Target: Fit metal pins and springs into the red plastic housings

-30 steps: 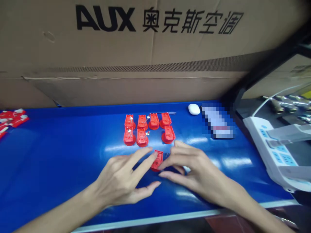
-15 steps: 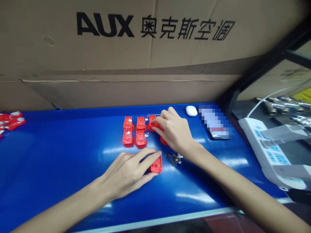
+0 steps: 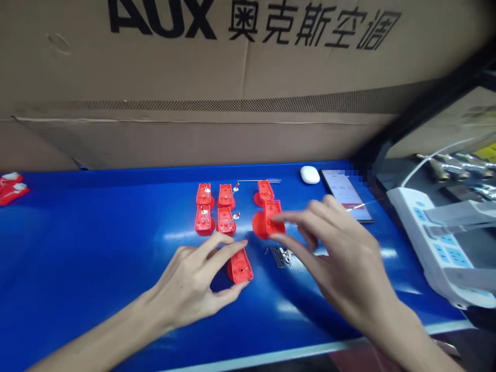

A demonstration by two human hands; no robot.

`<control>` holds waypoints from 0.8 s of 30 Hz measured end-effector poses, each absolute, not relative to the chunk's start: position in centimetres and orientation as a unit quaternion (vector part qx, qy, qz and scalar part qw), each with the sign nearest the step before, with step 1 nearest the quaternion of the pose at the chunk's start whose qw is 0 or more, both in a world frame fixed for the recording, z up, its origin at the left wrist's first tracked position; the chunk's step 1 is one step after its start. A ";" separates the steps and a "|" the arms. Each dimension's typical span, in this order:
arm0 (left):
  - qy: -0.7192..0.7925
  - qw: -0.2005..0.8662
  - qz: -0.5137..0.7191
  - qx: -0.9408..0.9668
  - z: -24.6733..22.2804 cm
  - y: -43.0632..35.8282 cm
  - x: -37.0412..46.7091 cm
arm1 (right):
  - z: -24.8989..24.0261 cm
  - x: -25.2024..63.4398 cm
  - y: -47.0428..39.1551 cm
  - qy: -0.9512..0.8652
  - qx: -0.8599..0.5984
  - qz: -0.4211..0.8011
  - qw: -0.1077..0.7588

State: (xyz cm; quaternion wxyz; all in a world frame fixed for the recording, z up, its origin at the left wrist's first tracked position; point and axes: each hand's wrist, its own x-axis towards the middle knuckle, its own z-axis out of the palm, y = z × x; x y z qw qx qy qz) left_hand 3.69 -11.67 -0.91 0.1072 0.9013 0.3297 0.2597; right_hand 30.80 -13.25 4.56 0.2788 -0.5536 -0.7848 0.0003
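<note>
My left hand (image 3: 201, 276) pinches a red plastic housing (image 3: 241, 267) between thumb and fingers, low over the blue table; its hollow side faces up. My right hand (image 3: 329, 248) has its thumb and index finger at the right side of another red housing (image 3: 273, 214), which looks larger than the rest and seems raised. Behind it stands one more red housing (image 3: 265, 190). To the left, several red housings (image 3: 204, 219) with round bases stand in two rows, small metal parts on them. Between my hands lie dark pins (image 3: 277, 257) and small metal pieces (image 3: 287, 255).
A thin rod (image 3: 258, 181) lies behind the housings. Farther right are a white rounded case (image 3: 310, 174), a phone (image 3: 344, 194) and a white power strip (image 3: 437, 248). Red and white parts (image 3: 12, 188) lie at far left. A large cardboard box (image 3: 174, 77) stands behind the blue table (image 3: 96, 248).
My right hand has come back toward me and right, with a red housing at its fingertips. The housing at the third place in the back row is gone. My left hand's housing shifted slightly left.
</note>
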 end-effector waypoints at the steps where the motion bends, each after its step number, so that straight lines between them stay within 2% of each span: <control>1: 0.334 0.111 0.255 0.901 -0.8 -11.7 3.7 | 4.4 30.9 -14.5 -0.788 -0.548 0.002 0.280; 4: 0.341 0.123 0.234 0.902 -0.5 -11.9 3.6 | 2.9 30.8 -17.4 -0.806 -0.532 0.055 0.251; 11: 0.347 0.163 0.190 0.904 0.2 -11.7 3.5 | -0.6 29.8 -19.7 -0.811 -0.536 0.086 0.217; 16: 0.349 0.181 0.176 0.902 0.3 -11.7 3.5 | -0.7 29.2 -19.5 -0.800 -0.538 0.093 0.248; 24: 0.353 0.185 0.193 0.897 -0.1 -11.5 3.4 | 1.6 32.2 -18.6 -0.743 -0.581 0.179 0.281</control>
